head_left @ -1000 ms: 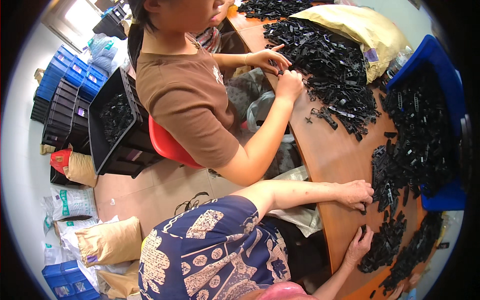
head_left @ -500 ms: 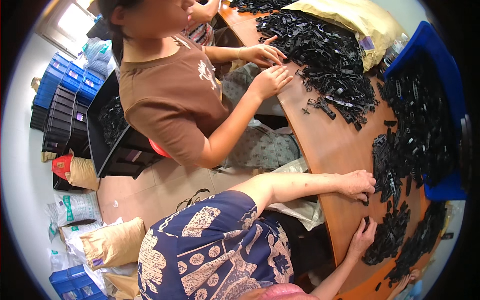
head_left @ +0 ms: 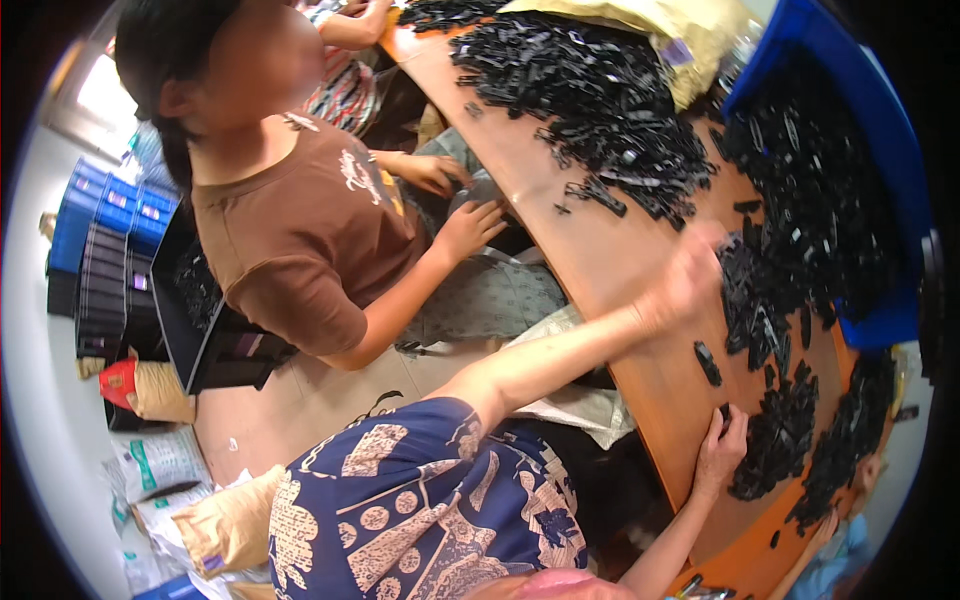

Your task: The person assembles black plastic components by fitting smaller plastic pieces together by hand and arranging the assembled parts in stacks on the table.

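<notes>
My left hand (head_left: 685,275) is raised over the table near the upper edge of the pile of black plastic pieces (head_left: 755,310). Motion smears its fingers, so I cannot tell whether it holds anything. Close to the table's near edge, my right hand (head_left: 722,450) pinches a small black plastic piece (head_left: 725,409) between thumb and fingers. A longer black plastic piece (head_left: 708,363) lies by itself on the wood between my two hands. Beside my right hand is a smaller heap of black pieces (head_left: 775,445).
A tilted blue bin (head_left: 890,90) spills black parts onto the wooden table (head_left: 600,250). Farther off is a big black heap (head_left: 580,100) below a yellowish sack (head_left: 690,30). A co-worker in brown (head_left: 290,230) sits to the left. Sacks (head_left: 235,515) and crates (head_left: 105,270) stand behind.
My left hand has lifted away from beside my right hand and moved up along the table. One black piece now lies where it was. The co-worker's hands have dropped from the table edge to the lap.
</notes>
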The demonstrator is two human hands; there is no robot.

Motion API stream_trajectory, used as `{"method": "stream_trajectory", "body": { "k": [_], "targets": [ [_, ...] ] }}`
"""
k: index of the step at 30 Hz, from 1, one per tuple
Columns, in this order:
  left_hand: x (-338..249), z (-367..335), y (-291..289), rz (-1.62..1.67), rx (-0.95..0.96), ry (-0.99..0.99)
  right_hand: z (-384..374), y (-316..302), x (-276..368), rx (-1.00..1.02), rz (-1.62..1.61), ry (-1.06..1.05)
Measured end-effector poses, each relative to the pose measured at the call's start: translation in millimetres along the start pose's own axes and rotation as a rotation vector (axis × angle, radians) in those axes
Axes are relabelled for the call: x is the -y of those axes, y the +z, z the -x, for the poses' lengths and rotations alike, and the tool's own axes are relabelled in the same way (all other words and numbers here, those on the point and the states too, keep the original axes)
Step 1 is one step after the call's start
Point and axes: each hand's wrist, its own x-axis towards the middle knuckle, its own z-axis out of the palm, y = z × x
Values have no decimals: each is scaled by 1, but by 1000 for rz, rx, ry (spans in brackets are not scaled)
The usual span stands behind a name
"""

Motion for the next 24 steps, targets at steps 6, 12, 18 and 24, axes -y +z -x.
{"method": "stream_trajectory", "body": {
  "k": [6,12,18,24],
  "targets": [
    [-21,-32,-42,244,-208,-300,3,-4,-3,11,44,91],
    [17,-2,-31,-166,75,-192,3,-4,1,18,38,90],
    [16,-1,-34,-289,182,-109,-2,-4,8,12,28,84],
    [15,0,-32,-336,189,-172,0,-6,9,37,47,121]
  ]
}}
